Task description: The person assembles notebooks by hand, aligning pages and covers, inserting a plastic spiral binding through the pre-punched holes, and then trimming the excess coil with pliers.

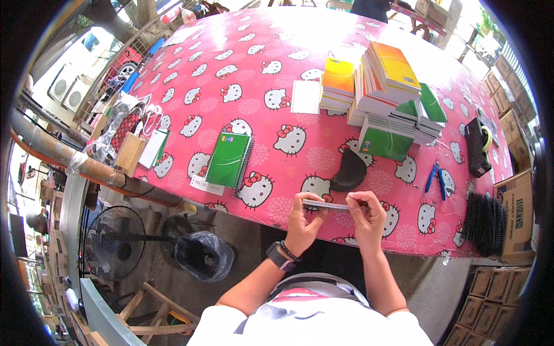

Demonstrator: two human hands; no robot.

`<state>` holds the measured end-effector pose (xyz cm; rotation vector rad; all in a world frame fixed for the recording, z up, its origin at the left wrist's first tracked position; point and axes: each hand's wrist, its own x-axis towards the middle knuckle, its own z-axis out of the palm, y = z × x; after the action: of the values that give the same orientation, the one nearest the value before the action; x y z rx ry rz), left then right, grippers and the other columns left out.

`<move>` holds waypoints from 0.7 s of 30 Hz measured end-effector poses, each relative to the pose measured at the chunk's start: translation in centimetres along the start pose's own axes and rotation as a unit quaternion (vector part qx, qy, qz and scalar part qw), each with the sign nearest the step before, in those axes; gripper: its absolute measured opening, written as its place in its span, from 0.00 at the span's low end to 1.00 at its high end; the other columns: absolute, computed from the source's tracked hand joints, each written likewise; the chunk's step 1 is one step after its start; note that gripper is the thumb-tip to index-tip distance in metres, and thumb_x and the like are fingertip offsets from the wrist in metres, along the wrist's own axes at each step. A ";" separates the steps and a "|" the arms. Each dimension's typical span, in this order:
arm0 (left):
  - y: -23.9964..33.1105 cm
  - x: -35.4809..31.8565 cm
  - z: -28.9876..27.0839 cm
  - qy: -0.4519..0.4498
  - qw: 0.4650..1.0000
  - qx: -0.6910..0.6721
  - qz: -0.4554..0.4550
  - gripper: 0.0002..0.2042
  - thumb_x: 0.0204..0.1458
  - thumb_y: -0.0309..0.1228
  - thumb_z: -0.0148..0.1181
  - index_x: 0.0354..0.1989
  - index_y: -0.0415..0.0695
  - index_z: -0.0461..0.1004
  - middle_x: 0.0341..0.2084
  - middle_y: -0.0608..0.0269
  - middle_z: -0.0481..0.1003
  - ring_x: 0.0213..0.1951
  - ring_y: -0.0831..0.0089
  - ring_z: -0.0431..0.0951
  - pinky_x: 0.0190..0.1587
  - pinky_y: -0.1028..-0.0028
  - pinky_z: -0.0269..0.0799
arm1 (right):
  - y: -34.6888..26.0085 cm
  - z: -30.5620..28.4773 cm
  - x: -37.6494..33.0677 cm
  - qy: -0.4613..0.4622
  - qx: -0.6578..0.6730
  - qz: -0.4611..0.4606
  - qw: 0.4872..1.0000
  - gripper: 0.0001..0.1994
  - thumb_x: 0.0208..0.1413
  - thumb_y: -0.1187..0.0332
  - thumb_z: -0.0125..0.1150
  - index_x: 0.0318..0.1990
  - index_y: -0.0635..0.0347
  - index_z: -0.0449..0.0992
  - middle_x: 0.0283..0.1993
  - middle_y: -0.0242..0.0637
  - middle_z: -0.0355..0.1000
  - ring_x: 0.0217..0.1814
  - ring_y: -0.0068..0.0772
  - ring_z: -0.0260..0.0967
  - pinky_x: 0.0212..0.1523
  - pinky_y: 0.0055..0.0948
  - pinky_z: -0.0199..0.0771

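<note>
Grey and thin, a narrow strip [333, 205], perhaps a notebook spine or a slim stack seen edge-on, is pinched at both ends: the left hand [304, 222] clamps its left end between thumb and curled fingers, the right hand [368, 214] nips the right end with fingertips pressed together. It hovers over the table's near edge, at six o'clock from the stacked notebooks [384, 92].

Held only by its tips, the strip could bow or slip and drop off the edge to the floor.

At twelve o'clock from the hands lies a matte black half-round pad [348, 171]. At three o'clock are blue-handled pliers [437, 177] and a bundle of black wire coils [483, 222]; at ten o'clock, a green spiral notebook [229, 160]. The pink tablecloth [231, 52] looks glossy, like vinyl.
</note>
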<state>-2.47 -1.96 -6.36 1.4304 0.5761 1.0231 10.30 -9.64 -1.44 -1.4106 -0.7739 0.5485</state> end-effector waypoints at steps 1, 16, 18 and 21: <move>0.3 -0.3 0.3 0.020 0.999 -0.004 -0.042 0.14 0.50 0.16 0.56 0.44 0.42 0.62 0.38 0.63 0.68 0.39 0.77 0.69 0.46 0.75 0.67 | 0.1 0.2 -0.1 0.004 -0.015 -0.049 0.999 0.05 0.54 0.76 0.59 0.38 0.62 0.73 0.32 0.26 0.68 0.30 0.15 0.61 0.32 0.16 0.62; 4.4 1.4 1.6 -0.091 0.884 0.382 0.255 0.15 0.41 0.21 0.58 0.40 0.49 0.78 0.37 0.69 0.76 0.39 0.69 0.74 0.40 0.70 0.69 | 0.5 -15.1 5.4 0.172 -0.353 -0.071 0.917 0.09 0.57 0.65 0.56 0.40 0.59 0.76 0.35 0.34 0.72 0.36 0.27 0.69 0.37 0.25 0.69; 4.8 1.4 2.2 -0.100 0.880 0.378 0.271 0.15 0.41 0.21 0.58 0.40 0.49 0.78 0.37 0.70 0.76 0.38 0.70 0.74 0.39 0.70 0.69 | 3.4 -26.9 6.5 0.238 -0.574 -0.105 0.777 0.13 0.57 0.63 0.55 0.47 0.57 0.74 0.43 0.41 0.72 0.43 0.39 0.69 0.44 0.36 0.68; 4.5 1.7 2.5 -0.098 0.879 0.379 0.271 0.15 0.41 0.22 0.58 0.40 0.49 0.78 0.37 0.70 0.75 0.38 0.70 0.74 0.40 0.70 0.68 | 6.7 -33.7 6.0 0.252 -0.726 0.069 0.636 0.17 0.54 0.59 0.57 0.50 0.55 0.72 0.48 0.45 0.69 0.51 0.49 0.64 0.51 0.41 0.64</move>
<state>-0.56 -2.50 -1.33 2.4654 0.4452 1.1093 40.28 -26.61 -6.76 -2.9489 -0.5643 -0.6312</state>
